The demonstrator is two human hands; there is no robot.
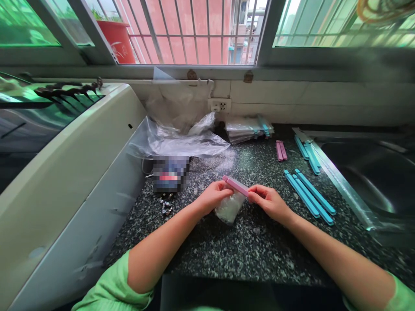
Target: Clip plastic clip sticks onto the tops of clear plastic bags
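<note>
A pink bag sealing clip (237, 186) lies across the top of a small clear plastic bag (229, 208), above the middle of the speckled counter. At the clip's left end, my left hand (215, 196) is closed, thumb and fingers pinching it and the bag's upper edge. My right hand (267, 201) pinches the clip's right end between thumb and forefinger. The bag hangs below the clip and looks crumpled; its contents are too unclear to name. To the right lie several long blue clips (306, 196), and farther back a pair of short pink clips (281, 150).
Loose clear plastic bags (181, 140) are heaped at the back left, near a blurred-out phone-like object (168, 175) with a beaded strap (167, 204). Stacked plastic bags (246, 128) lie by the wall. A sink (366, 172) bounds the right, a white appliance (97, 142) the left.
</note>
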